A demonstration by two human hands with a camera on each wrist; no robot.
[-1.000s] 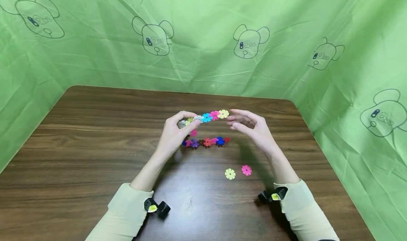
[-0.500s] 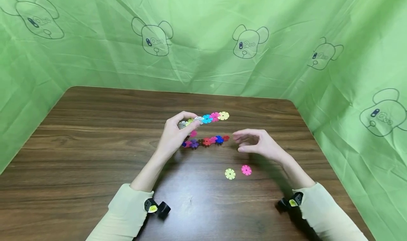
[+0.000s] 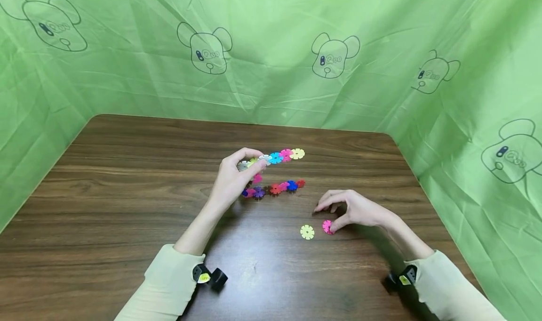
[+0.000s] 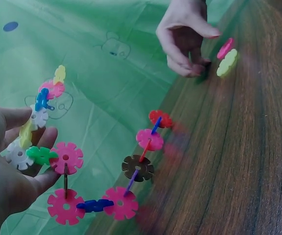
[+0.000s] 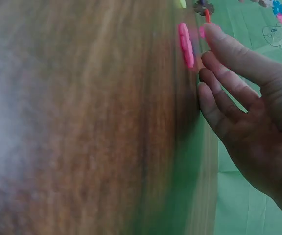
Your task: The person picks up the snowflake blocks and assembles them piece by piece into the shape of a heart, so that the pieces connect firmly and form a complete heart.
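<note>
Green cloth (image 3: 271, 90) walled a brown wooden table (image 3: 127, 264); a chain (image 3: 275, 157) of interlocked flower discs was held over it.
Left hand (image 3: 230, 175) pinched the chain partway along its upper run, seemingly so both ends stuck out free of the fingers; right hand (image 3: 357, 210) gripped nothing, its fingers loosely curved, thumb just beside the pink disc (image 3: 325, 227); that disc and the yellow-green disc (image 3: 307, 232) near it lay flat, probably spaced for lifting singly.
</note>
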